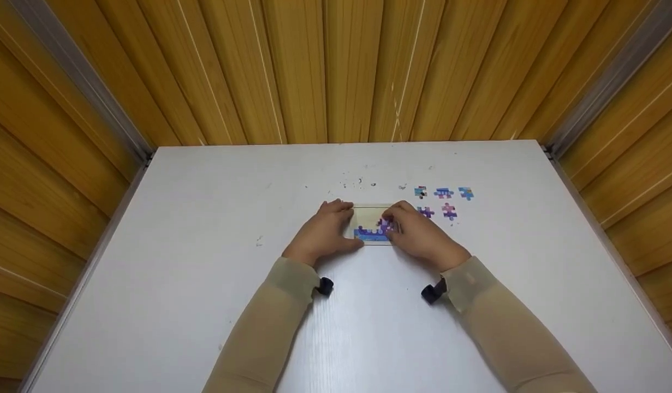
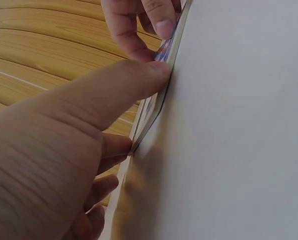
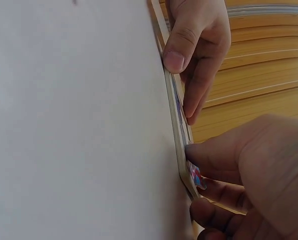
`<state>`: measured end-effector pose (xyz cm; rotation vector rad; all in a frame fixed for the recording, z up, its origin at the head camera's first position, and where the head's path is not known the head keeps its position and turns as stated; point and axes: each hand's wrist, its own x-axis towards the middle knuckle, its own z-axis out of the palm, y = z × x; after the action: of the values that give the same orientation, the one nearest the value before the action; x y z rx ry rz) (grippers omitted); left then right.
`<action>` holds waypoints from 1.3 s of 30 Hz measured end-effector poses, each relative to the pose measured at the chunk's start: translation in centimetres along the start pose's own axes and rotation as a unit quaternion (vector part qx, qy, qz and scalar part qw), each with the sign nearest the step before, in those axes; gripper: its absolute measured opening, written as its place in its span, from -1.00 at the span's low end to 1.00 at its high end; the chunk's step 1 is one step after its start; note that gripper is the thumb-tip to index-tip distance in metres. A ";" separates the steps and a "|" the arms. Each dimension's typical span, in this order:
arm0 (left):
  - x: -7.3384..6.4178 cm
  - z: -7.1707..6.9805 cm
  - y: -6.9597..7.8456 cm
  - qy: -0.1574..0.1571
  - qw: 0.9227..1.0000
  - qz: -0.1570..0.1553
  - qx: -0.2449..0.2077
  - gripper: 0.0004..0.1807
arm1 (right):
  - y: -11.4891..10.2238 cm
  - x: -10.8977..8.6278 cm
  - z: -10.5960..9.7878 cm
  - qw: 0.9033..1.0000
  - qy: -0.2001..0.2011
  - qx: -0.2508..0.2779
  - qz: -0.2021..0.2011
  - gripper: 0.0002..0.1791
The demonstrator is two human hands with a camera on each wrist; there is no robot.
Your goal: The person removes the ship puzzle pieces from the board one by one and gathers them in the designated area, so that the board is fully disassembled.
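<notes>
A small shallow puzzle tray point(image 1: 370, 215) lies on the white table between both hands, its front row filled with blue and purple jigsaw pieces point(image 1: 371, 235). My left hand point(image 1: 327, 229) holds the tray at its left side, thumb point(image 2: 156, 75) on the front rim and fingers toward the back corner. Over the tray's right end, my right hand point(image 1: 420, 233) pinches a colourful puzzle piece point(image 3: 195, 176) between thumb and fingers. That piece stands tilted at the tray's rim in the right wrist view. Part of the tray's right side is hidden under the right hand.
Several loose puzzle pieces lie right of the tray, among them a blue one point(image 1: 466, 192) and a pink-purple one point(image 1: 449, 211). Another purple piece point(image 1: 425, 212) is close beside the right hand. Wood-patterned walls point(image 1: 346, 71) border the table point(image 1: 177, 245).
</notes>
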<state>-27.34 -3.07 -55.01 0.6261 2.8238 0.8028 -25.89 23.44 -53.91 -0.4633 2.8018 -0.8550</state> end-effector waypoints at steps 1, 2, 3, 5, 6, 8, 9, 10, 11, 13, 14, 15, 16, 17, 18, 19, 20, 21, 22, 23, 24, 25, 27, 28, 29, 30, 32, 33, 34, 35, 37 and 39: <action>0.0 0.0 0.0 0.000 1.000 0.000 -0.001 0.02 | 0.0 0.1 0.0 1.000 0.002 0.001 0.000 -0.50; 0.0 0.0 0.0 0.001 1.000 -0.001 -0.001 0.02 | 0.1 0.1 0.0 1.000 0.004 0.003 0.001 -0.50; 0.0 -0.1 0.0 0.000 1.000 -0.003 -0.002 0.02 | 0.1 0.1 0.0 1.000 0.005 0.004 0.001 -0.50; 0.0 -0.1 0.1 -0.001 1.000 -0.006 -0.002 0.02 | 0.3 0.2 0.0 1.000 0.007 0.007 -0.003 -0.51; 0.0 -0.2 0.1 -0.001 1.000 -0.006 -0.001 0.01 | 0.3 0.2 0.0 1.000 0.009 0.008 -0.005 -0.52; 0.0 -0.2 0.1 -0.001 1.000 -0.006 -0.003 0.01 | 0.3 0.1 -0.1 1.000 0.013 0.010 -0.007 -0.53; 0.0 -0.2 0.1 -0.001 1.000 -0.006 -0.002 0.01 | 0.4 0.1 -0.1 1.000 0.016 0.010 -0.010 -0.53; 0.0 -0.2 0.1 -0.002 1.000 -0.006 -0.003 0.01 | 0.4 0.1 -0.1 1.000 0.018 0.009 -0.015 -0.54; 0.0 -0.2 0.1 -0.002 1.000 -0.005 -0.003 0.01 | 0.4 0.0 -0.1 1.000 0.021 0.007 -0.020 -0.55; 0.0 -0.2 0.0 -0.003 1.000 -0.006 -0.005 0.00 | 0.4 0.0 -0.2 0.999 0.026 0.004 -0.029 -0.56; 0.0 -0.1 0.0 -0.003 1.000 -0.005 -0.005 0.00 | 0.5 -0.1 -0.2 0.999 0.028 0.001 -0.034 -0.56; 0.0 -0.1 0.0 -0.004 1.000 -0.004 -0.007 0.00 | 0.5 0.0 -0.2 0.999 0.030 -0.002 -0.038 -0.57; 0.0 -0.1 0.0 -0.003 1.000 -0.003 -0.008 0.00 | 0.6 0.0 -0.2 0.999 0.032 -0.004 -0.042 -0.57; 0.1 -0.1 0.0 -0.003 1.000 -0.001 -0.008 0.00 | 0.6 0.0 -0.2 0.999 0.033 -0.005 -0.042 -0.57; 0.1 -0.1 0.0 -0.003 1.000 0.001 -0.008 0.00 | 0.7 0.0 -0.2 0.999 0.033 -0.006 -0.042 -0.57; 0.1 -0.1 0.0 -0.003 1.000 0.001 -0.009 0.00 | 0.7 0.1 -0.2 0.999 0.033 -0.006 -0.042 -0.57; 0.1 -0.1 0.0 -0.003 1.000 0.002 -0.009 0.01 | 0.7 0.1 -0.3 0.999 0.032 -0.007 -0.042 -0.58; 0.1 -0.1 0.0 -0.003 1.000 0.002 -0.009 0.01 | 0.8 0.1 -0.3 0.999 0.031 -0.006 -0.042 -0.58; 0.2 -0.1 0.0 -0.003 1.000 0.002 -0.007 0.01 | 0.9 0.2 -0.3 0.999 0.029 -0.007 -0.042 -0.58; 0.2 -0.1 0.0 -0.003 1.000 0.002 -0.006 0.01 | 0.9 0.2 -0.3 0.999 0.028 -0.006 -0.041 -0.58; 0.2 -0.1 0.0 -0.003 1.000 0.003 -0.004 0.01 | 0.9 0.2 -0.3 0.999 0.027 -0.006 -0.041 -0.58; 0.3 -0.1 0.0 -0.003 1.000 0.004 -0.004 0.01 | 1.0 0.2 -0.4 0.999 0.028 -0.004 -0.042 -0.59; 0.3 -0.1 0.0 -0.002 1.000 0.008 -0.002 0.00 | 1.0 0.3 -0.4 0.999 0.029 0.002 -0.041 -0.59; 0.3 -0.1 0.0 -0.002 1.000 0.010 -0.001 0.00 | 1.0 0.3 -0.4 0.999 0.030 0.004 -0.039 -0.59; 0.3 -0.1 0.0 -0.002 1.000 0.011 -0.001 0.00 | 1.0 0.3 -0.5 0.999 0.031 0.009 -0.036 -0.59; 0.3 -0.1 0.0 -0.002 1.000 0.011 -0.001 0.00 | 1.0 0.3 -0.6 0.999 0.031 0.014 -0.032 -0.59; 0.3 -0.1 -0.1 -0.002 1.000 0.009 -0.001 0.00 | 0.9 0.3 -0.7 0.999 0.032 0.033 -0.023 -0.61; 0.3 -0.1 -0.1 -0.003 1.000 0.008 -0.001 0.00 | 1.0 0.3 -0.8 0.998 0.032 0.044 -0.018 -0.62; 0.2 -0.1 -0.1 -0.004 1.000 0.006 0.000 0.01 | 1.0 0.3 -0.9 0.998 0.034 0.054 -0.013 -0.64; 0.2 0.0 -0.1 -0.005 1.000 0.005 -0.001 0.01 | 1.0 0.3 -1.0 0.997 0.036 0.066 -0.011 -0.66; 0.2 -0.1 -0.1 -0.005 1.000 0.004 -0.003 0.01 | 1.2 0.2 -1.1 0.995 0.043 0.088 -0.009 -0.69; 0.2 -0.1 -0.1 -0.004 1.000 0.005 -0.003 0.01 | 1.4 0.2 -1.3 0.993 0.051 0.105 -0.010 -0.72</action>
<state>-27.55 -3.14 -54.98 0.6405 2.8117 0.8091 -26.78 25.18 -53.64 -0.4250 2.7596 -1.1943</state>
